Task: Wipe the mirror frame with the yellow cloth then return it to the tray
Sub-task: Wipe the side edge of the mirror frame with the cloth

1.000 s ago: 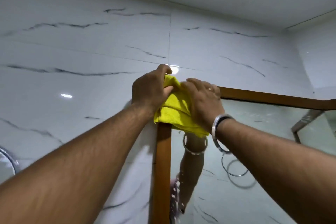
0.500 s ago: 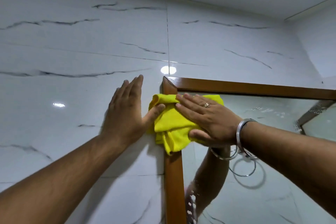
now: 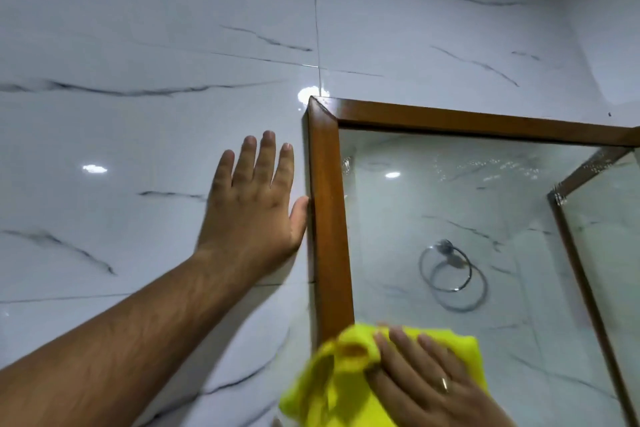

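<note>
The mirror's brown wooden frame hangs on the marble wall, its top-left corner in view. My right hand presses the yellow cloth flat against the frame's left side, low in the picture. The cloth drapes over the frame and onto the glass. My left hand lies flat on the wall with fingers spread, its thumb touching the frame's outer edge. No tray is in view.
White marble tiles cover the wall to the left and above the mirror. The glass reflects a chrome towel ring and a second framed panel at the right.
My right hand has slid the cloth down the left side of the frame from the top corner. My left hand let go of the cloth and rests on the wall.
</note>
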`<control>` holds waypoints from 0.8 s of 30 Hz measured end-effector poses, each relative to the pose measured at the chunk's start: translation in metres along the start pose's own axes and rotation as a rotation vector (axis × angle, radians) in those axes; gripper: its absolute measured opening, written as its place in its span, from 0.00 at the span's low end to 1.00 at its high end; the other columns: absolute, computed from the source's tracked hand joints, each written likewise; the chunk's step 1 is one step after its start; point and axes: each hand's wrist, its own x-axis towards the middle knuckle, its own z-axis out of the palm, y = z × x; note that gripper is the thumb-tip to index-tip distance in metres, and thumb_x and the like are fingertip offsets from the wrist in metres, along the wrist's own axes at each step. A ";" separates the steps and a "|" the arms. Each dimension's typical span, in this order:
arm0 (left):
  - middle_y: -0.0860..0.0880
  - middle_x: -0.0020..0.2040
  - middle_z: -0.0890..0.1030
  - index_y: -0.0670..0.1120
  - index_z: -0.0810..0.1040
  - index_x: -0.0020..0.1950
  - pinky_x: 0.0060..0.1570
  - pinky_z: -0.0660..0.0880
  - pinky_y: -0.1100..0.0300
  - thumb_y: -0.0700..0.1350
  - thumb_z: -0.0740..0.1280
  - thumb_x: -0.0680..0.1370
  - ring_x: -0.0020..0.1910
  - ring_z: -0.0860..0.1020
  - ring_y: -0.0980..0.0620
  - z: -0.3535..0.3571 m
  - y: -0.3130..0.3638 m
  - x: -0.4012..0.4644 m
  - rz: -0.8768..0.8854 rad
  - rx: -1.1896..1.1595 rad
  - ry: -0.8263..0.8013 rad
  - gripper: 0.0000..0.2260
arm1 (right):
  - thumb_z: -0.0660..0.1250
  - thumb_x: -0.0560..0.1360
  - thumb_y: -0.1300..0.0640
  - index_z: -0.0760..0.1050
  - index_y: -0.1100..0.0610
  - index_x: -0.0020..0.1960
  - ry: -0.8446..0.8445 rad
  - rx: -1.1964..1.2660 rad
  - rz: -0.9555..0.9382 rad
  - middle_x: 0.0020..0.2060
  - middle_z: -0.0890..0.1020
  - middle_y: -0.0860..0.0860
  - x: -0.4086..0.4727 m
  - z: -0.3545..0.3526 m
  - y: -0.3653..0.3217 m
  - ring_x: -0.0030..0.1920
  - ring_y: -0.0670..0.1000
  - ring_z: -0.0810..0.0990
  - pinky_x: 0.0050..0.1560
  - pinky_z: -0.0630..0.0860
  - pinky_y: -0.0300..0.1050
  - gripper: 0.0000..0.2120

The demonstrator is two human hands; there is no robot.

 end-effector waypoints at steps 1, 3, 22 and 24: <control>0.39 0.82 0.56 0.44 0.58 0.82 0.78 0.53 0.40 0.61 0.50 0.80 0.81 0.56 0.39 0.000 0.000 0.000 0.004 -0.001 0.001 0.34 | 0.46 0.82 0.50 0.62 0.52 0.73 -0.015 -0.009 -0.035 0.77 0.60 0.56 -0.008 0.001 0.000 0.78 0.57 0.55 0.75 0.56 0.52 0.22; 0.39 0.82 0.57 0.44 0.59 0.82 0.78 0.54 0.40 0.61 0.49 0.80 0.81 0.56 0.38 -0.001 0.000 0.001 0.002 -0.002 0.004 0.34 | 0.43 0.82 0.47 0.60 0.54 0.75 -0.014 0.016 -0.050 0.77 0.61 0.56 0.016 -0.008 0.024 0.77 0.58 0.58 0.74 0.57 0.53 0.25; 0.37 0.78 0.65 0.40 0.68 0.78 0.73 0.64 0.38 0.59 0.53 0.78 0.77 0.65 0.36 -0.006 -0.005 -0.043 0.097 -0.026 -0.003 0.34 | 0.48 0.80 0.42 0.57 0.57 0.77 -0.043 0.129 -0.005 0.77 0.60 0.55 0.061 -0.032 0.052 0.77 0.55 0.58 0.73 0.58 0.53 0.31; 0.37 0.79 0.64 0.40 0.67 0.78 0.74 0.63 0.37 0.59 0.52 0.77 0.78 0.64 0.36 -0.008 -0.004 -0.042 0.104 -0.024 -0.021 0.35 | 0.45 0.80 0.42 0.59 0.59 0.76 -0.030 0.114 0.042 0.75 0.63 0.57 0.099 -0.040 0.078 0.75 0.58 0.62 0.72 0.60 0.53 0.30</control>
